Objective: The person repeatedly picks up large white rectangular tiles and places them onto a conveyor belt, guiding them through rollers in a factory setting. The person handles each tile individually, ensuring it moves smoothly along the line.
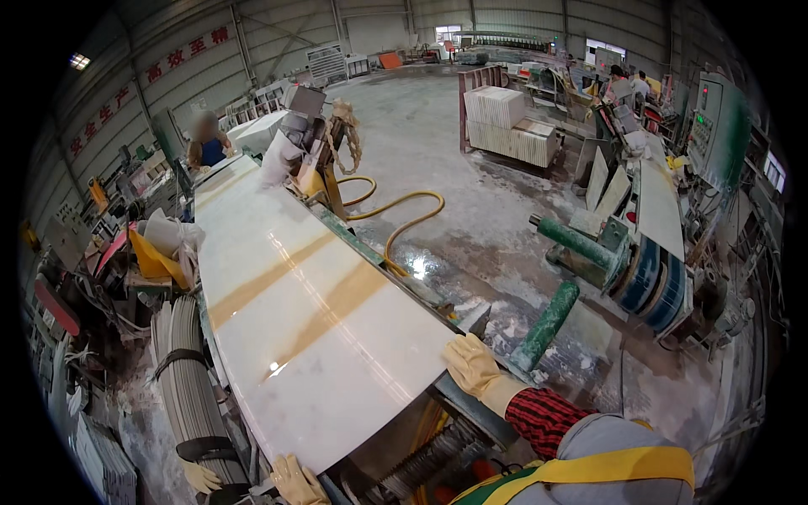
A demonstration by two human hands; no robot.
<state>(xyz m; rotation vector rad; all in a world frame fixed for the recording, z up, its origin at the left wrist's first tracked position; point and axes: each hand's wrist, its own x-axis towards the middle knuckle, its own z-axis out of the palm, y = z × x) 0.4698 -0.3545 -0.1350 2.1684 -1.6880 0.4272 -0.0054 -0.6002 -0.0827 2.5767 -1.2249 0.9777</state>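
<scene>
— What is the person doing?

— The person is standing at the near end of a big white slab (311, 311). The slab is lying flat on a long table (383, 263) and is running away toward the far wall. It is shiny, with light brown stripes going across it.

— Where is the right hand (473, 364)?

— It is wearing a yellow glove. It is resting on the slab's near right corner, with the fingers lying flat and spread over the edge. It is not closing around anything.

— And the left hand (296, 480)?

— It is also in a yellow glove. It is sitting at the slab's near left corner, touching the bottom edge. The picture is bent and dark down there, so it looks like the fingers are curling under the edge, but that is hard to tell.

— What else is around?

— A yellow hose (402, 220) is lying on the wet floor just to the right of the table. A green roller (549, 324) is leaning near the right hand. Another person (207, 143) is standing at the far end of the table. A stack of white slabs (509, 124) is sitting well apart on the floor.
</scene>
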